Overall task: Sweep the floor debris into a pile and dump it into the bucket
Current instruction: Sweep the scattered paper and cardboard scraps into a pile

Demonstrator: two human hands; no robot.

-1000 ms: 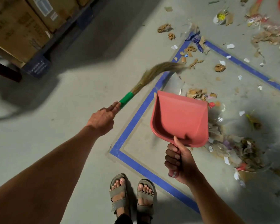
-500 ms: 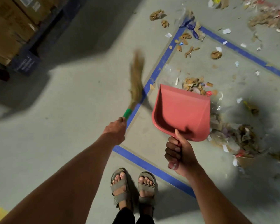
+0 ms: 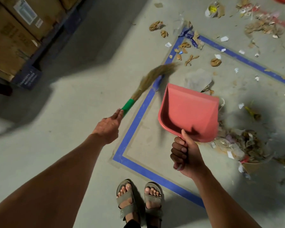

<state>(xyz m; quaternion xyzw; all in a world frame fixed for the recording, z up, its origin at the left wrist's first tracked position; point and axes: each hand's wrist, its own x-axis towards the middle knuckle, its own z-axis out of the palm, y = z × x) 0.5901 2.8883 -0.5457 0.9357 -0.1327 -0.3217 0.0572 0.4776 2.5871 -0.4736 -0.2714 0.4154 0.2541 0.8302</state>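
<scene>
The left hand [image 3: 107, 127] holds a grass broom [image 3: 152, 81] by its green-wrapped handle, grip closed round it, the blurred bristles reaching toward frame centre over the blue tape line [image 3: 136, 119] on the floor. The right hand [image 3: 186, 155] grips the handle of a red dustpan [image 3: 189, 112], held in the centre right of the frame. Debris [image 3: 243, 145] is heaped at right below the pan, with more scraps scattered across the upper right.
</scene>
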